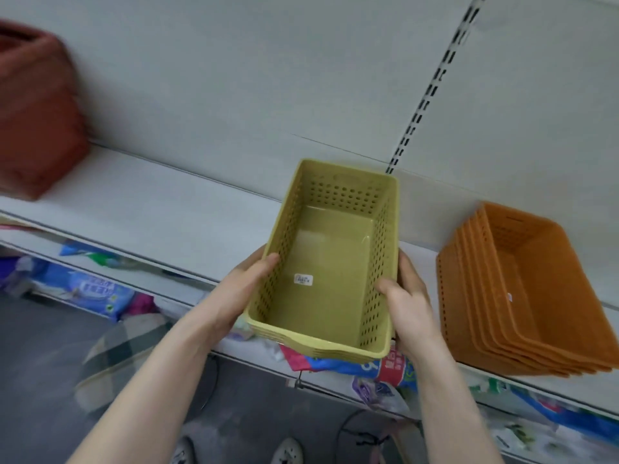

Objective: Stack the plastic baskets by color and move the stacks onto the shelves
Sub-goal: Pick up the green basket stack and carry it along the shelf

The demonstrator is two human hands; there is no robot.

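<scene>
A stack of yellow-green perforated plastic baskets [321,283] is in the middle of the view, its far end over the white shelf [160,195] and its near end past the shelf's front edge. My left hand [248,286] grips its left wall with the thumb over the rim. My right hand [407,303] grips the right wall the same way. A small white label lies on the floor of the top basket. To the right, a stack of orange baskets [522,296] stands on the same shelf, apart from the yellow-green stack.
A red-brown fabric box [37,112] sits on the shelf at far left. The shelf's white back panel has a slotted upright [432,85]. Packaged goods [97,289] fill the lower shelf. Below are a grey floor, a checked bag [120,356] and my shoes.
</scene>
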